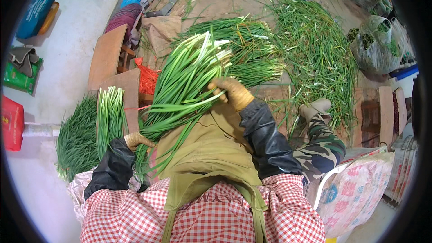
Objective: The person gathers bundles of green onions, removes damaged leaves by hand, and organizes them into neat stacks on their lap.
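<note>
A large loose bundle of garlic chives (180, 81) lies across my lap, pale stem ends pointing away and green leaf ends toward my left. My right hand (231, 92), in a tan glove, is closed on a few chive stalks at the bundle's right side. Gloved likewise, my left hand (139, 140) is closed around the leaf ends at the lower left, its fingers partly hidden by them. To the left, a neat chive bunch (111, 117) with pale ends stands on a wooden board beside a darker green pile (78, 135). An olive apron (202, 146) covers my lap.
More chives (252, 49) lie in heaps ahead, with loose trimmings (315, 58) spread to their right. Red plastic strips (146, 77) hang by a wooden stool (108, 56). Filled clear bags (378, 45) stand far right. A printed sack (355, 189) sits near my right leg.
</note>
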